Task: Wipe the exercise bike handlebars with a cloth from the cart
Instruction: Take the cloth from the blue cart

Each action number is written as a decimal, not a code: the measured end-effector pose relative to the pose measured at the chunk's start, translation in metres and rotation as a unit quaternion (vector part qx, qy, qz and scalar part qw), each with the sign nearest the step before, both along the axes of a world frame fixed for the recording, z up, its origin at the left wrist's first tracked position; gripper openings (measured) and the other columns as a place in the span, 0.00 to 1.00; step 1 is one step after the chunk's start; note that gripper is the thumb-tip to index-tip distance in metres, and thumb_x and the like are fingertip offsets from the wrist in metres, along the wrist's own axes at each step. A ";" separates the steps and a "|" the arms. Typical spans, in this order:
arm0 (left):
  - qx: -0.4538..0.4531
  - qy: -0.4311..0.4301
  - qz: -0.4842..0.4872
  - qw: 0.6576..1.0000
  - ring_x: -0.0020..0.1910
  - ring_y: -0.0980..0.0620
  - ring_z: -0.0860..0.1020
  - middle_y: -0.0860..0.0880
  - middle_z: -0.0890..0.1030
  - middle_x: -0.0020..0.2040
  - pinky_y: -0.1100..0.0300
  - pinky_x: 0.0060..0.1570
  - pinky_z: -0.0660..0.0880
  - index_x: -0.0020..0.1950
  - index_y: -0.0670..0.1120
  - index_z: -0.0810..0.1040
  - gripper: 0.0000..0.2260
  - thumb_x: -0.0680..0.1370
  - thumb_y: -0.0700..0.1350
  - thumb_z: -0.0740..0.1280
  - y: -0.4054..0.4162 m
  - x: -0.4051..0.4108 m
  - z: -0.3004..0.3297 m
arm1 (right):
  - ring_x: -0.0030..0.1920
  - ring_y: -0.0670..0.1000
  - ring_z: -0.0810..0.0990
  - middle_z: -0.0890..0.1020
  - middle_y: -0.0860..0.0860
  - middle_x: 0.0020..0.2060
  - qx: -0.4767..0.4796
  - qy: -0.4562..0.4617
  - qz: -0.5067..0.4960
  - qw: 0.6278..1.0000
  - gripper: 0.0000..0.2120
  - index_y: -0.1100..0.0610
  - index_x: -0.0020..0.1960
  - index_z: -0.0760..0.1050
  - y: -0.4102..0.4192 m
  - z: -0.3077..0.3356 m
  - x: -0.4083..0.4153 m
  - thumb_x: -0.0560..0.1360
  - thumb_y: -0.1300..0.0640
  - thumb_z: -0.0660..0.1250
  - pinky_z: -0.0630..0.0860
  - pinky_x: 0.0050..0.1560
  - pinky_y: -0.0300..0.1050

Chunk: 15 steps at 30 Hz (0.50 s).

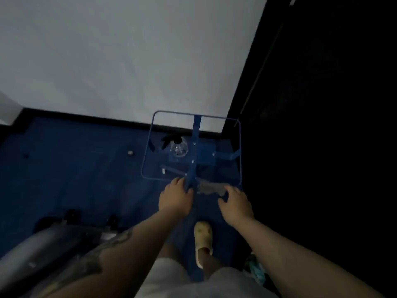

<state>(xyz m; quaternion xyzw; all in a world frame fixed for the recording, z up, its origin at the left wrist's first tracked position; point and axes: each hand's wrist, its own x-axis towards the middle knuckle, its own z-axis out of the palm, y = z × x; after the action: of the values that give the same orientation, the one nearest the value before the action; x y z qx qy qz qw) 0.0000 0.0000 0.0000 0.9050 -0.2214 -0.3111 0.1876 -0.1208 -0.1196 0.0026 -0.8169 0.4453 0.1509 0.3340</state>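
While seen from the head view, right hand (235,204) with fingers spread and loosely bent over the grey cloth (211,188) at the near edge of the blue cart (239,147), not yet gripping it; left hand (176,197) curled round the cart's centre post. Best to pinch the cloth's middle and lift straight up, steadying the cart. Exercise bike (43,244) near the lower left.

Blue cart (194,125), grey cloth (211,187), blue floor (75,168) (carpet-like), cream slipper (203,237), white wall (129,50)
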 end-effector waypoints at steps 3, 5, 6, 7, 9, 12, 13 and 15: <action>0.050 0.002 -0.026 0.998 0.70 0.45 0.65 0.49 0.65 0.74 0.49 0.66 0.64 0.73 0.49 0.63 0.23 0.78 0.52 0.57 -0.010 0.013 -0.019 | 0.67 0.55 0.67 0.68 0.51 0.70 -0.003 0.027 0.028 0.999 0.22 0.53 0.71 0.64 -0.016 -0.018 0.020 0.78 0.53 0.60 0.69 0.66 0.52; 0.082 0.016 -0.039 0.996 0.71 0.45 0.64 0.49 0.64 0.74 0.49 0.66 0.63 0.73 0.49 0.62 0.23 0.78 0.52 0.57 -0.015 0.024 -0.030 | 0.68 0.55 0.66 0.68 0.52 0.71 0.008 0.053 0.043 0.998 0.22 0.53 0.71 0.63 -0.023 -0.029 0.032 0.78 0.54 0.60 0.67 0.67 0.52; 0.091 0.022 -0.050 0.994 0.70 0.45 0.64 0.48 0.64 0.74 0.49 0.66 0.63 0.73 0.49 0.62 0.23 0.78 0.52 0.57 -0.017 0.027 -0.036 | 0.69 0.55 0.65 0.67 0.52 0.71 0.014 0.060 0.046 0.997 0.23 0.54 0.72 0.62 -0.024 -0.035 0.036 0.78 0.54 0.60 0.66 0.68 0.52; 0.094 0.025 -0.061 0.993 0.70 0.45 0.64 0.48 0.65 0.74 0.49 0.66 0.63 0.73 0.48 0.62 0.23 0.78 0.52 0.57 -0.019 0.030 -0.042 | 0.70 0.55 0.64 0.66 0.51 0.72 0.013 0.068 0.045 0.997 0.24 0.53 0.73 0.61 -0.026 -0.041 0.039 0.78 0.54 0.59 0.65 0.69 0.52; 0.092 0.015 -0.085 0.992 0.71 0.45 0.63 0.47 0.65 0.73 0.49 0.67 0.62 0.72 0.48 0.63 0.23 0.78 0.52 0.57 -0.024 0.036 -0.052 | 0.71 0.53 0.62 0.65 0.50 0.73 -0.008 0.071 0.057 0.996 0.25 0.52 0.74 0.59 -0.030 -0.050 0.046 0.79 0.53 0.59 0.62 0.70 0.51; 0.096 0.022 -0.097 0.990 0.73 0.46 0.60 0.47 0.64 0.74 0.48 0.69 0.59 0.73 0.48 0.62 0.23 0.78 0.53 0.56 -0.029 0.042 -0.064 | 0.70 0.53 0.63 0.68 0.49 0.71 -0.034 0.079 0.072 0.994 0.23 0.52 0.73 0.61 -0.037 -0.064 0.053 0.79 0.55 0.59 0.61 0.70 0.50; 0.098 0.024 -0.097 0.990 0.73 0.46 0.59 0.48 0.64 0.75 0.49 0.70 0.58 0.73 0.48 0.62 0.23 0.78 0.53 0.56 -0.029 0.041 -0.068 | 0.69 0.53 0.64 0.70 0.50 0.69 -0.043 0.079 0.068 0.994 0.22 0.53 0.72 0.64 -0.039 -0.066 0.054 0.79 0.55 0.59 0.62 0.69 0.50; 0.101 0.022 -0.103 0.989 0.74 0.47 0.57 0.48 0.63 0.75 0.49 0.71 0.55 0.73 0.48 0.62 0.23 0.79 0.53 0.54 -0.029 0.041 -0.074 | 0.64 0.53 0.70 0.76 0.50 0.63 -0.055 0.078 0.052 0.994 0.17 0.53 0.67 0.70 -0.044 -0.071 0.060 0.78 0.56 0.60 0.68 0.65 0.49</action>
<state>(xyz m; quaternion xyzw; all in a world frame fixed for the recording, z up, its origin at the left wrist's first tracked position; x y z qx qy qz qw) 0.0413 -0.0291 -0.0742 0.8844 -0.2773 -0.3694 0.0674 -0.0606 -0.1639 -0.0686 -0.8416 0.4351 0.2068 0.2443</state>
